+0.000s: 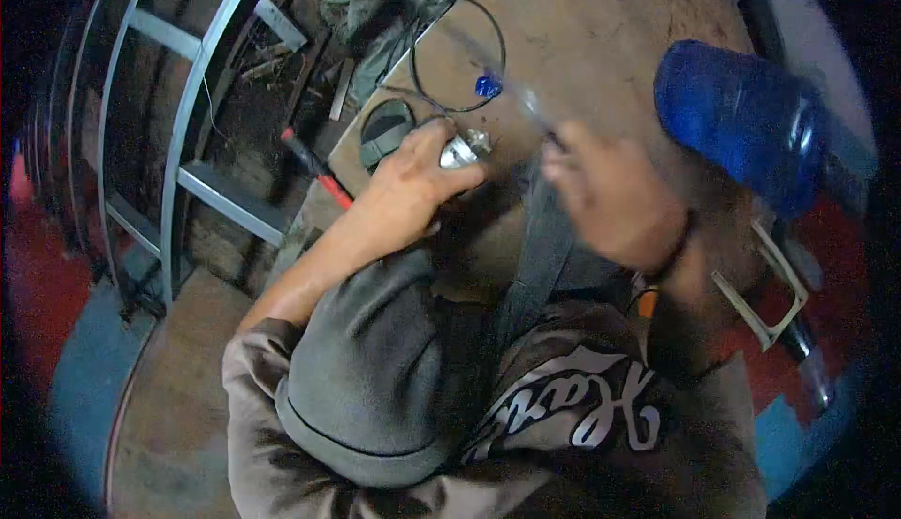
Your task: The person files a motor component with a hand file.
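Observation:
My left hand (408, 179) is closed around a small silver metal cylinder (460, 152), whose jagged or fitted end sticks out past the fingers. My right hand (615, 195) is blurred by motion, its fingers wrapped round a long thin tool (533, 106). The tool's far end is smeared, so its kind cannot be made out. It points up and left, apart from the cylinder. A loop of black cable (504, 45) lies on the brown board beyond both hands, with a small blue piece (488, 85) at its edge. A sandal (385, 131) shows beside my left hand.
A large blue plastic bottle (727, 111) lies at the right. Metal frames with crossbars (192, 97) stand at the left. A red-and-black handled tool (319, 170) lies near my left forearm. At lower right is a beige open frame (765, 327).

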Action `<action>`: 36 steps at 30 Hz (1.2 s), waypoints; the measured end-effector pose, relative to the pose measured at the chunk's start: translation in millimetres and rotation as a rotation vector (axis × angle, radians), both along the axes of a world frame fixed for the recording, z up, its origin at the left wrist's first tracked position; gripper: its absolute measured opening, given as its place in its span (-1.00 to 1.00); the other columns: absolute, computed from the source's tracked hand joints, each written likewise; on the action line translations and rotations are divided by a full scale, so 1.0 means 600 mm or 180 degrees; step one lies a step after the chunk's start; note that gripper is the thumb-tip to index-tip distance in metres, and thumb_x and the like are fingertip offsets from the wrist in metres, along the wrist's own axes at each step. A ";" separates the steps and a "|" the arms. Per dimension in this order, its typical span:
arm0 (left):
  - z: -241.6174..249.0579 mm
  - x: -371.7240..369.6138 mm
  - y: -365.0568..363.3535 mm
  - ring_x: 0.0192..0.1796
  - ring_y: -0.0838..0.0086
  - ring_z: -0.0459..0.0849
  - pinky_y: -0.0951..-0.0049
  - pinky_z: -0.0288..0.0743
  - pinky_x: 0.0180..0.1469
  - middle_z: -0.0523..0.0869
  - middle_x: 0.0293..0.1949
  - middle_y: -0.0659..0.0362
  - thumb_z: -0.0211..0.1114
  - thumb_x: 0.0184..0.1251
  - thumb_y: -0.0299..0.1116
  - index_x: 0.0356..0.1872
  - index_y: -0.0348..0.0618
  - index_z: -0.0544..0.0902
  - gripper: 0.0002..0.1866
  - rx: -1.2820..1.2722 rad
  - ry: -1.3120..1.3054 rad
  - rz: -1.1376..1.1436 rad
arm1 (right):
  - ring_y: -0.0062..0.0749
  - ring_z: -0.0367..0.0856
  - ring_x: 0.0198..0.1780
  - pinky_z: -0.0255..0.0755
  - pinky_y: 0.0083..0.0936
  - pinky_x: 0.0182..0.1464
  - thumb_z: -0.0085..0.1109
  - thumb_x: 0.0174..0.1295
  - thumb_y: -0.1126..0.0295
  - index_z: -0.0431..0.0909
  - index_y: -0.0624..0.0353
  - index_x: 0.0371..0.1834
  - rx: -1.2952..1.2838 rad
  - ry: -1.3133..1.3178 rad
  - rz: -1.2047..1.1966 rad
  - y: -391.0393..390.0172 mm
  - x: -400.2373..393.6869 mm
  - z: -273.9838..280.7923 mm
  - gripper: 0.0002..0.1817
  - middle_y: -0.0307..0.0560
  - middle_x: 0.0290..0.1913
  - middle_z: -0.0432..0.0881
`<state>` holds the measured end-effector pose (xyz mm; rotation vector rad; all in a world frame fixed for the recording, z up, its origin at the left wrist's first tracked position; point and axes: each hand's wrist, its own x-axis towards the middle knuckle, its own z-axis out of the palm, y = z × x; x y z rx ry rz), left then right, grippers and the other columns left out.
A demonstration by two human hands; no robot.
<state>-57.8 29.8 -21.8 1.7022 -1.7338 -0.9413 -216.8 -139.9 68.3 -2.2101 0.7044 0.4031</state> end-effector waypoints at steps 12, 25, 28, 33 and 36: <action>0.009 0.005 -0.001 0.16 -0.07 0.47 0.13 0.44 0.16 0.44 0.04 -0.12 0.36 -0.27 -0.57 -0.05 0.03 0.58 -0.43 -0.0022 0.0018 -0.0061 | -0.75 0.42 -0.59 0.29 -0.71 -0.61 0.32 0.19 0.38 0.55 0.19 -0.04 0.2259 -0.0426 -0.1678 0.014 0.014 -0.123 -0.71 -0.32 -0.35 0.60; 0.007 0.006 0.004 0.16 -0.03 0.47 0.15 0.44 0.16 0.46 0.03 -0.11 0.35 -0.29 -0.59 -0.04 0.03 0.60 -0.41 -0.0096 0.0198 0.0031 | -0.77 0.36 -0.64 0.27 -0.71 -0.62 0.29 0.18 0.47 0.54 0.14 0.03 0.2843 -0.0527 -0.1315 0.022 0.013 -0.171 -0.67 -0.36 -0.43 0.55; 0.013 0.011 0.005 0.19 -0.05 0.46 0.12 0.41 0.20 0.45 0.05 -0.12 0.35 -0.31 -0.61 -0.04 0.03 0.60 -0.40 -0.0076 0.0237 0.0011 | -0.78 0.35 -0.64 0.26 -0.72 -0.60 0.27 0.18 0.50 0.55 0.12 0.02 0.2993 -0.0615 -0.1287 0.025 0.010 -0.178 -0.68 -0.38 -0.45 0.54; 0.010 0.012 0.007 0.26 -0.06 0.41 0.15 0.37 0.27 0.41 0.16 -0.13 0.36 -0.32 -0.63 -0.02 0.00 0.60 -0.38 0.0029 0.0273 -0.0003 | -0.79 0.34 -0.62 0.25 -0.73 -0.58 0.28 0.18 0.48 0.54 0.11 0.03 0.3018 -0.0797 -0.1099 0.024 0.009 -0.188 -0.67 -0.39 -0.46 0.53; 0.010 0.012 0.006 0.21 -0.05 0.44 0.13 0.38 0.24 0.46 0.08 -0.13 0.33 -0.28 -0.63 -0.02 0.01 0.60 -0.40 -0.0073 0.0346 0.0050 | -0.79 0.34 -0.61 0.26 -0.73 -0.58 0.29 0.18 0.47 0.53 0.09 0.06 0.2926 -0.0756 -0.1153 0.025 0.008 -0.185 -0.65 -0.39 -0.45 0.54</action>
